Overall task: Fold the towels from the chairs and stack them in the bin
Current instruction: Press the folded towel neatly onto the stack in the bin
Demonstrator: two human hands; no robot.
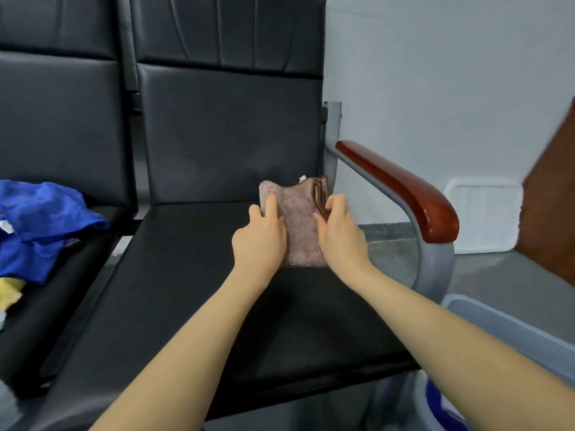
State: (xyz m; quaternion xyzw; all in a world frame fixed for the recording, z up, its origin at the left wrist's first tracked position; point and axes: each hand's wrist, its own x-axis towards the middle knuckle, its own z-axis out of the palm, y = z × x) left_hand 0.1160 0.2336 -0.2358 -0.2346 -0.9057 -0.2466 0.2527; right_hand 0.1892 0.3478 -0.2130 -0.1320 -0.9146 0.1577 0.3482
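Note:
A small pinkish-brown towel (300,223) lies folded on the black seat of the right chair (193,275), near its back right corner. My left hand (261,241) rests flat on the towel's left part, fingers straight. At the towel's right edge, the fingers of my right hand (339,234) curl round the brown-trimmed fold. A heap of blue towels (43,219) and a yellow one (9,293) lie unfolded on the left chair. The pale blue bin (510,331) stands at the lower right, with blue cloth (435,405) showing inside it.
A red-brown wooden armrest (401,185) on a grey frame rises between the chair and the bin. A white tray-like lid (482,219) leans against the wall behind it. A brown wooden panel (553,206) stands at the far right.

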